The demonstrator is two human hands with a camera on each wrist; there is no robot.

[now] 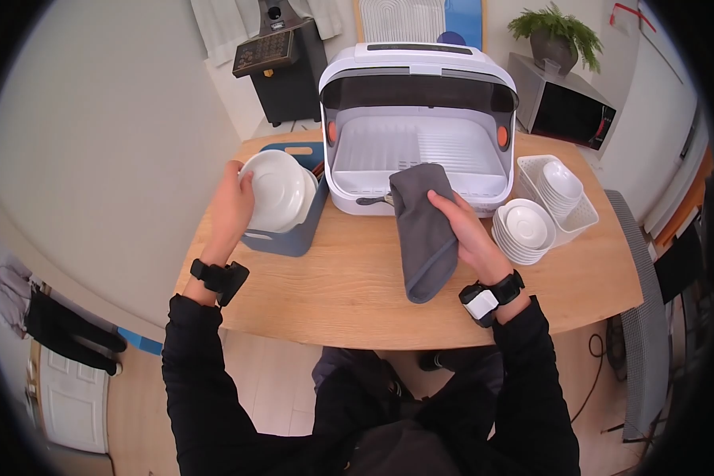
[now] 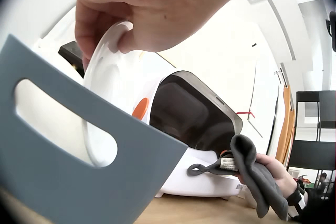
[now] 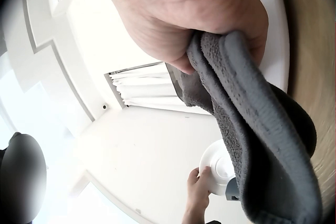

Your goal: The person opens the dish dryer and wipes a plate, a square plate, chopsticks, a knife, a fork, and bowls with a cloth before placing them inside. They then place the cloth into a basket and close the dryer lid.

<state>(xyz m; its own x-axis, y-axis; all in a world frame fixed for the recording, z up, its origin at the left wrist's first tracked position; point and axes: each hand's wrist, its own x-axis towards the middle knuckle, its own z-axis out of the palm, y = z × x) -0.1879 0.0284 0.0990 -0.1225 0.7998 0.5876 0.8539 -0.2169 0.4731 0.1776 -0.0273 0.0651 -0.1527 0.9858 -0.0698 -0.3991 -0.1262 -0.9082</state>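
Note:
My left hand (image 1: 234, 205) pinches the rim of a white plate (image 1: 271, 190) at the blue-grey basin (image 1: 293, 238). More white dishes show behind that plate, inside the basin. In the left wrist view the plate (image 2: 102, 77) stands tilted on edge, thumb on one face and fingers behind. My right hand (image 1: 472, 234) holds a folded dark grey cloth (image 1: 424, 238), which hangs down over the table in front of the white countertop machine (image 1: 420, 127). The right wrist view shows the cloth (image 3: 252, 119) gripped between thumb and fingers, its layers falling loose.
Stacked white bowls (image 1: 523, 226) stand at the table's right, beside a white basket (image 1: 579, 218) holding more small bowls. The machine's dark lid is raised above a ribbed rack. Behind it are a microwave (image 1: 567, 103) with a potted plant (image 1: 555, 44) and a black stand (image 1: 289, 79).

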